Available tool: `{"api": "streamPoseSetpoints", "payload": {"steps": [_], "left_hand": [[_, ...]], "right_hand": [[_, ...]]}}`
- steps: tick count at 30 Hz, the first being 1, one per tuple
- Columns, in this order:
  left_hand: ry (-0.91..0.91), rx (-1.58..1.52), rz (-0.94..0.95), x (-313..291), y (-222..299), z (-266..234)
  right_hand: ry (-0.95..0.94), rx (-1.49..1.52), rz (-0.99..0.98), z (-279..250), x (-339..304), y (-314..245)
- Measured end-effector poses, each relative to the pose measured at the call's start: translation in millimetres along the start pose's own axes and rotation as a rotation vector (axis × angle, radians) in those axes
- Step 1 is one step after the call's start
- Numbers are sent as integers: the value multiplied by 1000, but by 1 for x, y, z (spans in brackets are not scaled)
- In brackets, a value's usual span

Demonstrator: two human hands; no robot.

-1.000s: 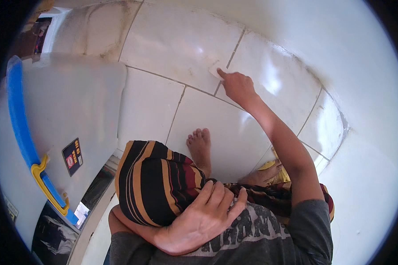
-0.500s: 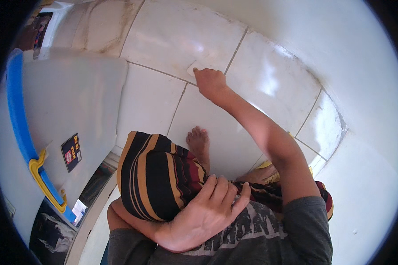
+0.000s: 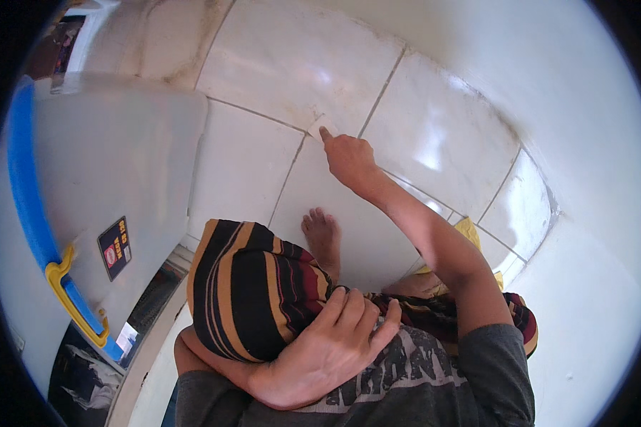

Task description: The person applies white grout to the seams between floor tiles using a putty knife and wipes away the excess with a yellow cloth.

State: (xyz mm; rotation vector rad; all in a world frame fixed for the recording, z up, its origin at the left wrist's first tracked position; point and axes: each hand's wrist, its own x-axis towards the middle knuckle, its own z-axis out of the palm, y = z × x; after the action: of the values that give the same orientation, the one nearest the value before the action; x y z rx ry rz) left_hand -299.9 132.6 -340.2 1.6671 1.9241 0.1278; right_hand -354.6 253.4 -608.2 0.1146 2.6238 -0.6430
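Note:
My right hand (image 3: 352, 162) reaches out over the tiled floor (image 3: 253, 167), its index finger pointing forward. The fingers press a small whitish flat piece (image 3: 316, 129) against the floor where the grout lines meet; the hand covers part of it, and its exact kind cannot be made out. My left hand (image 3: 331, 341) lies across my lap against a black, tan and red striped cloth (image 3: 246, 285) over my knee. Its fingers are loosely stretched out and hold nothing.
To the left stands a large translucent box (image 3: 121, 142) with a blue rim (image 3: 32, 178) and a yellow latch (image 3: 71, 299). My bare foot (image 3: 322, 235) is on the tiles ahead. Yellow material (image 3: 468, 231) lies under my right arm. A pale wall (image 3: 584, 107) curves along the right.
My right hand has drawn the whitish piece a short way back toward me and slightly right along the floor. More of the yellow material shows. My left hand stays in place.

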Motion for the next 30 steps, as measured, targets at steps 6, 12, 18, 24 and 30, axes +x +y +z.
{"api": "streamPoseSetpoints", "payload": {"steps": [6, 12, 18, 24, 30], "left_hand": [[19, 9, 28, 6, 3, -4], [-18, -27, 9, 3, 5, 2], [-21, 8, -1, 5, 3, -7], [-12, -35, 5, 6, 4, 1], [-48, -48, -38, 3, -3, -4]], "right_hand": [[65, 37, 52, 2, 17, 1], [-43, 95, 67, 2, -7, -2], [43, 111, 94, 6, 9, -16], [26, 178, 169, 15, 9, -21], [60, 202, 160, 21, -7, -27]]}}
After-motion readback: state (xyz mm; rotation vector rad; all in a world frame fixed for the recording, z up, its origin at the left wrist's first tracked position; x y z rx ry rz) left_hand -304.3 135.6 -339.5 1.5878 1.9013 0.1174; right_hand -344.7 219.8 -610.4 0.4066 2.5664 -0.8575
